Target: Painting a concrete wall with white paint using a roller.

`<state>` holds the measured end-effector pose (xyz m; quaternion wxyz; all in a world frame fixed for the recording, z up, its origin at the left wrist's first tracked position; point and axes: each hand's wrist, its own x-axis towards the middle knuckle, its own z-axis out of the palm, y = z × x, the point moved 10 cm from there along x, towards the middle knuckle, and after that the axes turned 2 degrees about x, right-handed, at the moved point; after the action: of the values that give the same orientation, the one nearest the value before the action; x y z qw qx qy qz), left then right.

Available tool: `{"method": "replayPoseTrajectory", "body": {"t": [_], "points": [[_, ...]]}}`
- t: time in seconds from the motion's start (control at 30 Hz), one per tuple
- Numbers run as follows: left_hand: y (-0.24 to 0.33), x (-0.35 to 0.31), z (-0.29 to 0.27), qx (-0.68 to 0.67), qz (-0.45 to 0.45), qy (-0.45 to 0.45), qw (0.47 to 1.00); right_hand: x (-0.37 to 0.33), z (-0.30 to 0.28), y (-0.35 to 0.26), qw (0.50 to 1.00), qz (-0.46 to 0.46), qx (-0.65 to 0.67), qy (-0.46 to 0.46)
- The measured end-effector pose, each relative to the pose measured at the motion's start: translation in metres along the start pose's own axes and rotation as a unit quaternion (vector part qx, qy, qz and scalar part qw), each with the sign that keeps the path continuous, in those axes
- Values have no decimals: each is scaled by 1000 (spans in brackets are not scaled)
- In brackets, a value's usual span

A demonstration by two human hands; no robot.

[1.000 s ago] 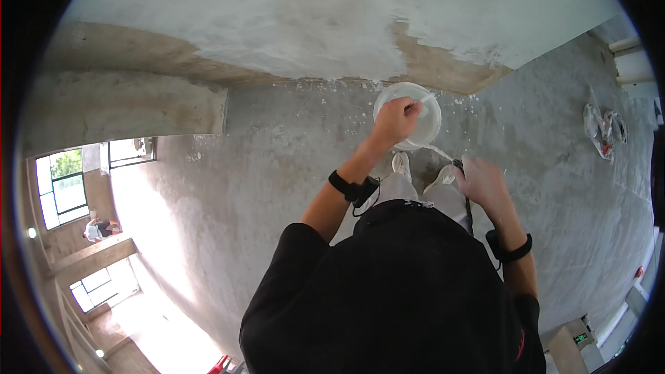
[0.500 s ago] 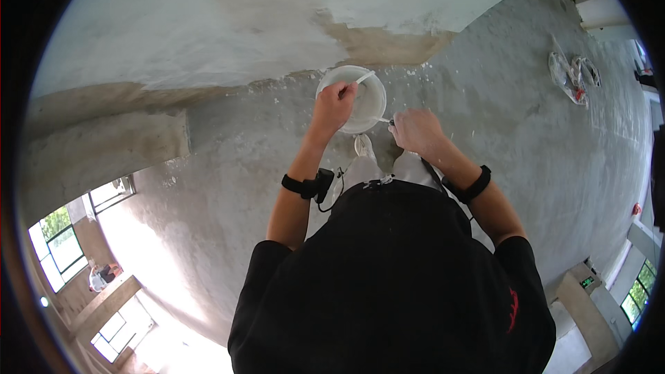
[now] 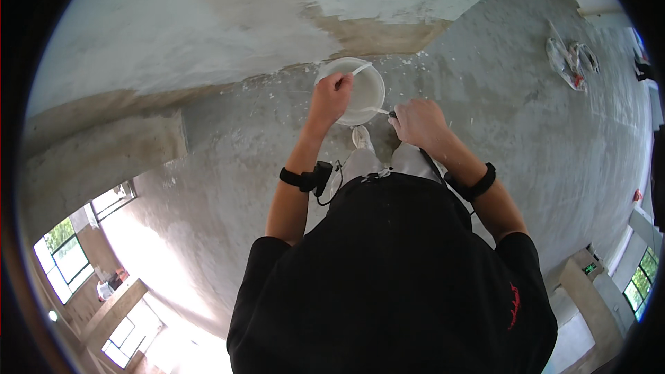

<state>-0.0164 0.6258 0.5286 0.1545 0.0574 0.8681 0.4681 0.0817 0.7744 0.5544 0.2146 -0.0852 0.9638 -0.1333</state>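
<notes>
A round white bucket [image 3: 380, 82] stands on the floor just ahead of my feet, with pale material inside. Over its left part, my left hand [image 3: 331, 100] is closed around a flat whitish scraper [image 3: 361, 68], seen nearly edge-on and slanting toward the far rim. Most of the scraper's handle is hidden in the fist. To the right of the bucket, my right hand [image 3: 420, 122] grips the dark handle of a putty knife [image 3: 376, 109]. Its whitish blade points left across the near right rim. The two tools are apart.
A partly coated wall [image 3: 256, 21] rises just beyond the bucket, its lower edge bare brown. White splashes dot the grey floor [image 3: 478, 90]. Clear plastic bags [image 3: 568, 62] lie at the far right. A concrete ledge [image 3: 118, 145] juts out on the left.
The putty knife in my right hand has moved left, so its blade reaches farther over the bucket. The scraper in my left hand has shifted slightly. The whole view has moved a little.
</notes>
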Motion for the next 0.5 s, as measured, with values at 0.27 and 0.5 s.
{"method": "replayPoseTrajectory", "body": {"t": [0.27,0.5], "points": [[-16,6,-11,-1,11,39,999,-43,-19,-5,999,19,25,37],[-12,13,-19,5,-27,36,999,-56,-4,12,997,50,47,22]]}}
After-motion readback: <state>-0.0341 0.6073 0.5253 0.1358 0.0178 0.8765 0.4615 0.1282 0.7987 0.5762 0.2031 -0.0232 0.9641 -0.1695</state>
